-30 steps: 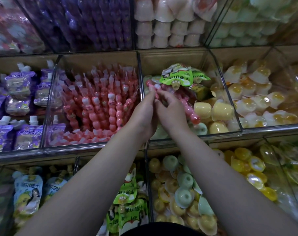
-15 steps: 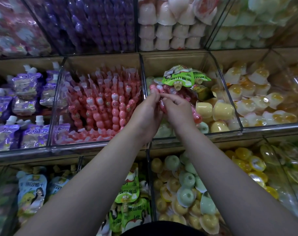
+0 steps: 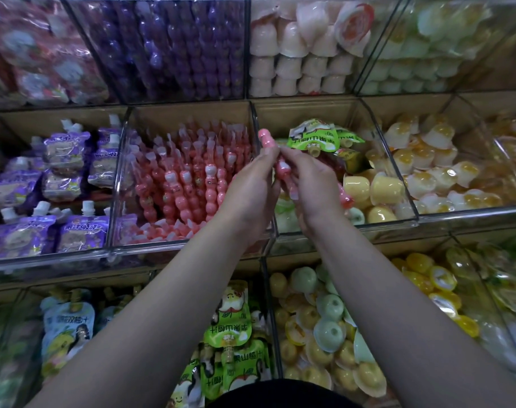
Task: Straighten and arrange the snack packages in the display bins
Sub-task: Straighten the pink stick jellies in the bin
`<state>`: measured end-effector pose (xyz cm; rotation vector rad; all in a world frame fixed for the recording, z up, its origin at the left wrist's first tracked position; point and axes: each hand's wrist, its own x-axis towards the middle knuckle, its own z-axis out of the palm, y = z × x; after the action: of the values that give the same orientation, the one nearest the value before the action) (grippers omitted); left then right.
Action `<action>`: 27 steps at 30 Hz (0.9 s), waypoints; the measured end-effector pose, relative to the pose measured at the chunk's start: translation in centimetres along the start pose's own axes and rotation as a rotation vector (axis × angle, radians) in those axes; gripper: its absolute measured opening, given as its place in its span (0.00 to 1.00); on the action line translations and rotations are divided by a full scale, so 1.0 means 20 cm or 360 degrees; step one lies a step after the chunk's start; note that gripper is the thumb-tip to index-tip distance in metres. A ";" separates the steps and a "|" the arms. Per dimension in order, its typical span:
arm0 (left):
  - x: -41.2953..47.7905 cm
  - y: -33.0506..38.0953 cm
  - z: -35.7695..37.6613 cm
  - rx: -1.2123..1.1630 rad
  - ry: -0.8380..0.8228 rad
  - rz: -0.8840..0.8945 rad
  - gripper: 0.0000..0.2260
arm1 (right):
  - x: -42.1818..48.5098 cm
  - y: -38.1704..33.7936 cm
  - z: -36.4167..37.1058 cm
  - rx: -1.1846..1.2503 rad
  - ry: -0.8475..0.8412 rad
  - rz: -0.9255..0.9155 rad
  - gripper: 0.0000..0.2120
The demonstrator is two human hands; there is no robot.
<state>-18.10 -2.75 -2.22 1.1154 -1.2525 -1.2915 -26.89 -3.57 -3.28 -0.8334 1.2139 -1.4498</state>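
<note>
Both hands meet over the middle-row bin of yellow jelly cups (image 3: 371,188). My left hand (image 3: 250,192) and my right hand (image 3: 312,184) together grip a small bundle of pink beaded jelly sticks (image 3: 281,170); one tip pokes up above the fingers and another end shows at the right. Just behind them lies a green juice pouch (image 3: 314,138) on top of the cups. The bin to the left holds many matching pink jelly sticks (image 3: 189,178) standing in rows.
Clear acrylic dividers (image 3: 258,134) separate the bins. Purple spout pouches (image 3: 62,160) fill the left bin, orange-centred jelly cups (image 3: 439,166) the right one. Below are green juice pouches (image 3: 230,328) and green and yellow cups (image 3: 327,328). The top row holds purple sticks and pale cups.
The two hands have stayed together on the pink sticks, shifting them slightly left toward the divider; the camera view has drifted a little.
</note>
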 end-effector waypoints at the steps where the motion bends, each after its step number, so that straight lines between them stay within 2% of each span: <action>1: -0.01 0.00 0.00 -0.0244 0.0009 -0.0161 0.15 | -0.01 0.00 0.02 0.0019 0.0007 -0.0011 0.07; 5: -0.02 -0.03 -0.06 -0.0622 -0.0012 -0.0207 0.20 | -0.04 0.01 0.08 0.0020 -0.0015 -0.0041 0.08; 10: -0.05 -0.02 -0.12 -0.0583 -0.0014 -0.0228 0.14 | -0.09 0.02 0.14 0.0018 -0.0100 0.0040 0.12; 11: -0.05 -0.03 -0.13 -0.0545 -0.0002 -0.0186 0.15 | -0.09 0.02 0.15 0.0010 -0.0119 0.0047 0.14; 18: -0.07 -0.05 -0.25 -0.0673 0.0083 -0.0377 0.20 | -0.06 0.10 0.20 -0.0056 -0.0227 0.0094 0.24; 27: -0.05 -0.08 -0.35 -0.0659 0.0099 -0.0296 0.19 | -0.02 0.18 0.27 -0.0099 -0.0307 0.0106 0.32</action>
<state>-11.18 -2.52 -4.12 0.9764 -0.7986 -1.5574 -20.75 -4.35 -5.37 -0.9438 1.1342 -1.2530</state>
